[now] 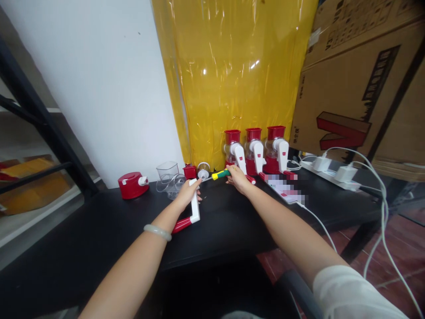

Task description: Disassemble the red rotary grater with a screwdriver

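My left hand [188, 194] is closed around the white arm of a crank handle [195, 208], whose red grip points down and left. In my right hand [237, 178] is a screwdriver [220, 174] with a yellow and green handle. Its shaft points left, and the tip meets the upper end of the crank handle near my left thumb; whether it sits in a screw is too small to tell. Just behind lie a grater drum [203, 170] and a red part [190, 172]. A clear plastic housing [168, 175] and a red base [133, 185] stand to the left.
Three assembled red and white rotary graters [255, 153] stand at the back right. Near them a phone [283, 189] lies on the black table [229, 230], its cable trailing right. A power strip [332, 174] with chargers sits by a large cardboard box [358, 88].
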`<state>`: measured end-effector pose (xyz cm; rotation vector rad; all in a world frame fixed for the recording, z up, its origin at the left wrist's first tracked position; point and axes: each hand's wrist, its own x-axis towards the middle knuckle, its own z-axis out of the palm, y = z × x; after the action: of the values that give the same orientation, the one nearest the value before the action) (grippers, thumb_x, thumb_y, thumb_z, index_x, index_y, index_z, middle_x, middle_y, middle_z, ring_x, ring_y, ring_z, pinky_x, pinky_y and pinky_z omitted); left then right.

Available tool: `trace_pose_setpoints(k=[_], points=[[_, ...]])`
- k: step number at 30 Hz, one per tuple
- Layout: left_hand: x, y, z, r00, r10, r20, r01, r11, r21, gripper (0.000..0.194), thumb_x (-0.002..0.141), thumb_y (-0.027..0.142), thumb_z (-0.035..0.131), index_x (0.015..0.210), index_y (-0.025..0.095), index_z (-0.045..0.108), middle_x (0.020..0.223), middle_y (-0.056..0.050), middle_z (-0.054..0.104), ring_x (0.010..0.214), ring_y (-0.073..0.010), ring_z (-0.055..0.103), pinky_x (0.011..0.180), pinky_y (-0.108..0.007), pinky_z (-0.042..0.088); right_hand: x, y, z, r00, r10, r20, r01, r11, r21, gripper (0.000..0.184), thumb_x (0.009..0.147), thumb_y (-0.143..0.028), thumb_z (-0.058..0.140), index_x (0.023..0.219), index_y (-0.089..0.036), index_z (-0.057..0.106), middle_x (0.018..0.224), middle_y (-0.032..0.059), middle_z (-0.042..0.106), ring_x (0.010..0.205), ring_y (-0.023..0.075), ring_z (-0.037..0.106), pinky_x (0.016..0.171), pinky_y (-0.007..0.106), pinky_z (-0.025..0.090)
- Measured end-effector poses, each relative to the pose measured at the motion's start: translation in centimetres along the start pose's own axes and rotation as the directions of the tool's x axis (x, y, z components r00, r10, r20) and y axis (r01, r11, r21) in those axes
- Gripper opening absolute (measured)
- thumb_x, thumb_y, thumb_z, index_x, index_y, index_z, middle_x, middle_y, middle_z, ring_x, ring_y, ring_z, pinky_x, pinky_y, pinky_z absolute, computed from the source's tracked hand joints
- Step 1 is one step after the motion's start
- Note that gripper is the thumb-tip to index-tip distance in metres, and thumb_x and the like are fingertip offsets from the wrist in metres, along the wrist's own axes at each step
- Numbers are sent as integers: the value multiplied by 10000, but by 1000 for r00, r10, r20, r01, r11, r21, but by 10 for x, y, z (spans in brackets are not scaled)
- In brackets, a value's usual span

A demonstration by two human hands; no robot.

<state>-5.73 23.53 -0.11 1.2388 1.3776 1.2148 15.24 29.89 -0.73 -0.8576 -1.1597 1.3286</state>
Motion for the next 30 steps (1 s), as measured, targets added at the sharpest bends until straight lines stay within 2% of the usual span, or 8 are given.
trace_pose_setpoints(k=[6, 11, 13, 16, 20, 26, 30], points=[[2, -1, -1, 1000, 19, -7, -19, 999, 41, 343, 888, 484, 678, 837, 199, 495, 560, 41, 578, 400, -154, 607, 383, -224, 479, -1, -1, 3, 999, 44, 2, -44, 996, 75, 174, 856, -348, 599, 829, -225, 480, 464, -112, 398, 412, 57, 356, 536, 191, 465], [1, 0, 0, 999, 32, 0, -32, 999, 43, 382, 859, 521, 701, 824, 196, 502, 569, 42, 579, 408, -145, 606, 402, -222, 490, 1, 0, 2, 999, 39, 8, -40, 994, 106, 109, 827, -274, 595, 808, -214, 506, 492, -86, 434, 432, 65, 397, 575, 219, 501], [1, 1, 0, 999, 35, -1, -35, 999, 42, 384, 857, 525, 700, 831, 198, 501, 572, 41, 581, 407, -147, 604, 403, -229, 494, 2, 1, 1, 999, 33, 4, -33, 997, 76, 100, 862, -289, 553, 809, -214, 513, 484, -80, 431, 424, 73, 395, 562, 230, 506], [0, 1, 0, 999, 36, -7, -36, 999, 41, 389, 848, 527, 708, 836, 199, 500, 558, 42, 576, 396, -152, 599, 389, -229, 479, 3, 2, -1, 1000, 6, -27, -6, 1000, -23, 216, 923, -404, 508, 813, -219, 515, 478, -75, 421, 410, 85, 385, 499, 231, 484], [-1, 0, 0, 999, 37, -4, -37, 999, 37, 403, 830, 537, 728, 850, 197, 511, 576, 36, 593, 406, -151, 609, 399, -225, 482, 3, 2, -2, 999, -5, -40, 2, 997, -77, 321, 876, -507, 614, 773, -228, 493, 470, -91, 379, 396, 72, 359, 466, 216, 460], [1, 0, 1, 999, 39, -3, -39, 999, 37, 406, 825, 531, 737, 843, 195, 509, 557, 36, 586, 391, -155, 602, 386, -229, 479, -2, 0, -1, 999, 46, 10, -46, 999, -4, 264, 875, -457, 625, 820, -233, 496, 432, -127, 316, 375, 55, 286, 493, 198, 454], [1, -1, 1, 999, 34, -4, -34, 999, 37, 404, 823, 524, 742, 857, 191, 516, 557, 37, 589, 390, -151, 604, 389, -225, 482, -4, -2, 1, 998, 63, 11, -63, 997, 51, 164, 899, -364, 566, 844, -226, 498, 440, -119, 348, 388, 59, 313, 525, 196, 460]])
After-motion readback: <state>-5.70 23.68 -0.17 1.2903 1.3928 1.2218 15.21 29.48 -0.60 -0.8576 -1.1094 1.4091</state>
